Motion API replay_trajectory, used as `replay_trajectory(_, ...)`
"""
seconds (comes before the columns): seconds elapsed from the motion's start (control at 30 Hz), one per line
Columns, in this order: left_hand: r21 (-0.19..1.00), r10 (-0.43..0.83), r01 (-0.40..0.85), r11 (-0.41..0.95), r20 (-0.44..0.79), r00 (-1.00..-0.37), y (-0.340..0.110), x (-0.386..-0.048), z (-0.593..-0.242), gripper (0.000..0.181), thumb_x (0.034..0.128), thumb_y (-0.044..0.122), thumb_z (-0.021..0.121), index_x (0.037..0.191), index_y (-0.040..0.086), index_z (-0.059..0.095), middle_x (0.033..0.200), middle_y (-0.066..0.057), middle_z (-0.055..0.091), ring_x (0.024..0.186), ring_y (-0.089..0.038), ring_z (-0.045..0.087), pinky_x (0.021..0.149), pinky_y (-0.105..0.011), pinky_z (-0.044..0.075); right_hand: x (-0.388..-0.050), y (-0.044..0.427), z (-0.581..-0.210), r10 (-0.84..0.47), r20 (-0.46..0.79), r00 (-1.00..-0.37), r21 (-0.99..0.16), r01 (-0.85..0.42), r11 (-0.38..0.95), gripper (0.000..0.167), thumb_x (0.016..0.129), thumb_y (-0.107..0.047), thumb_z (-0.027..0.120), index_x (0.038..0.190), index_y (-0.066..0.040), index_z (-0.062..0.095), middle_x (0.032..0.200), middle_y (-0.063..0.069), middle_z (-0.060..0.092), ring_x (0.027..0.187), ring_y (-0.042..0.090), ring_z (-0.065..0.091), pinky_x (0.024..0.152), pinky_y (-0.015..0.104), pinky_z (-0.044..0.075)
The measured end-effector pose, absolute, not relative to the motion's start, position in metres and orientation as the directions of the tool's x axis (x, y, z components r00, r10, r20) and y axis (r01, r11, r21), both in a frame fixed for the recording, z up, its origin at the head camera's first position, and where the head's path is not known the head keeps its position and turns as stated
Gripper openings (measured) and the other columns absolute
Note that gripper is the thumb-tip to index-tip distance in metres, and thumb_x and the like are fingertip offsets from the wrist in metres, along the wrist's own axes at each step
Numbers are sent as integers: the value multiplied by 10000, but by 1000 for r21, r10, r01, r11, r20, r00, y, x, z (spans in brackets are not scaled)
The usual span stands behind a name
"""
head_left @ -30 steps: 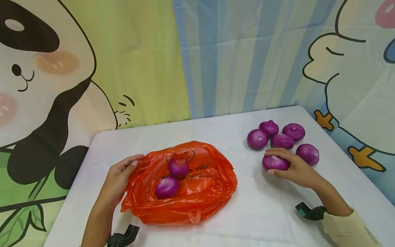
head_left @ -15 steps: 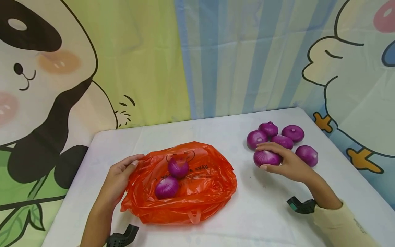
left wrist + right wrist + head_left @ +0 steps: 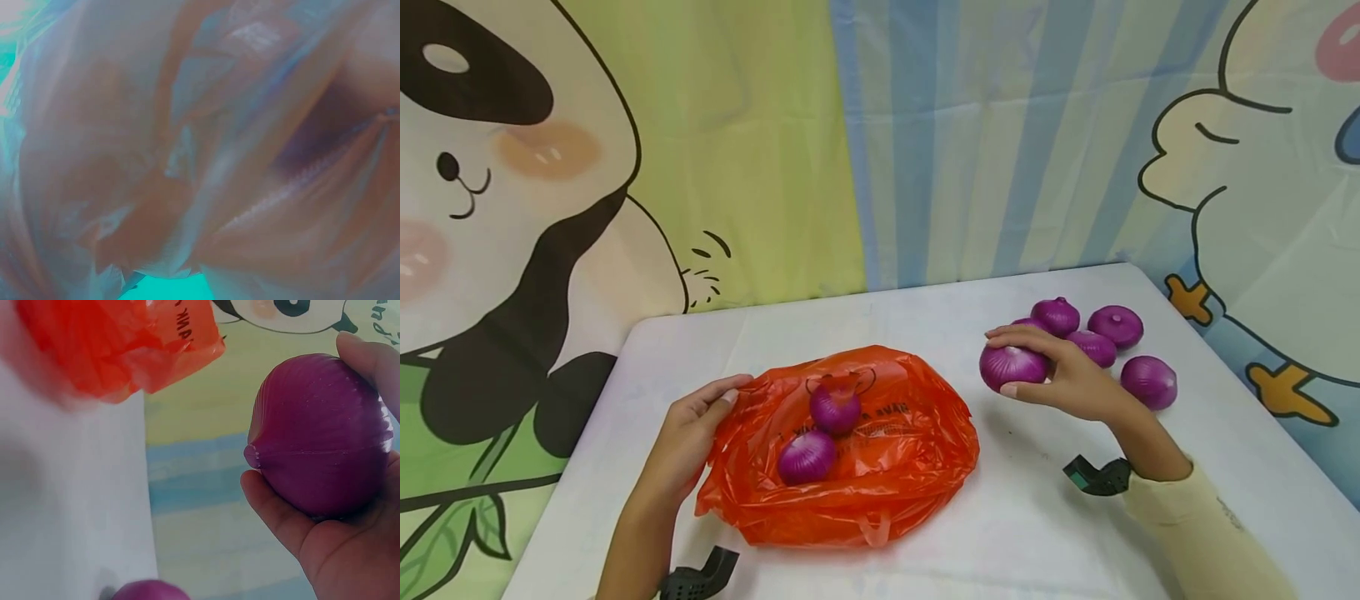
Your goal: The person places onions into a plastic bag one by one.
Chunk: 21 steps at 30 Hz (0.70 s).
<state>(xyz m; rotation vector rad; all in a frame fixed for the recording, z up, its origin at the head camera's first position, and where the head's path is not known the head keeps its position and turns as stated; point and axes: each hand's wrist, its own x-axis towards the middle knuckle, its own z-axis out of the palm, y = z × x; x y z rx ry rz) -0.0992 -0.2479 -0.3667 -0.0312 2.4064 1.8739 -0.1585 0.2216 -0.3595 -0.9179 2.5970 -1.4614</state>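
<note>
On a white-covered table (image 3: 973, 542), a person's left hand (image 3: 681, 435) pinching the left edge of a red plastic bag (image 3: 820, 512), two purple onions (image 3: 807, 457) inside, the right hand (image 3: 1081, 379) gripping another onion (image 3: 1011, 368) above the tabletop, five more onions (image 3: 1148, 382) grouped toward the far-right corner.

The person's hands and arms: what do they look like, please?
The left hand and right hand wear no gloves. The left arm has a black, angular device with small dots at the wrist; the right arm has a similar device with a green patch, plus a cream sleeve with a faint marking.
</note>
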Motion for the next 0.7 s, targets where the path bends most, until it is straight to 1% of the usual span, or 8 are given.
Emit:
replay_trajectory(0.17,965,41,-73,251,-86,-995,-248,-99,-367,457,1041,327,453,1402,52,496,1372,-154,520,1147,-142,584,887,-253,505,-164,204,-352,-543,289,-789,-795,-513,323,556,801,-77,790,1315,-146,589,1394,36,498,1248,308,453,817,363,561)
replay_trajectory(0.27,965,42,-76,249,-89,-995,-248,-99,-366,455,1039,330,457,1400,56,501,1369,-151,525,1146,-149,584,884,-257,509,-168,192,-348,-564,301,-769,-818,-512,262,545,812,-54,771,1318,-124,581,1402,53,489,1248,315,451,820,367,561)
replay_trajectory(0.43,967,46,-81,240,-95,-994,-247,-100,-366,459,1040,333,454,1402,55,498,1366,-143,528,1147,-145,583,885,-256,508,-174,171,-342,-597,308,-741,-842,-504,191,537,823,-71,762,1325,-118,576,1418,50,477,1246,302,466,830,369,558)
replay_trajectory(0.6,971,60,-77,228,-93,-994,-247,-101,-367,471,1039,340,455,1408,51,490,1367,-135,526,1151,-134,580,889,-256,506,-182,149,-335,-655,335,-678,-851,-516,99,506,837,-85,754,1313,-88,585,1415,67,477,1212,286,518,849,392,552)
replay_trajectory(0.7,973,65,-86,215,-102,-993,-248,-102,-367,470,1037,338,461,1408,49,489,1367,-124,526,1146,-121,581,888,-262,508,-187,136,-332,-681,342,-648,-857,-512,57,494,841,-88,752,1307,-88,588,1405,67,483,1196,272,537,856,400,549)
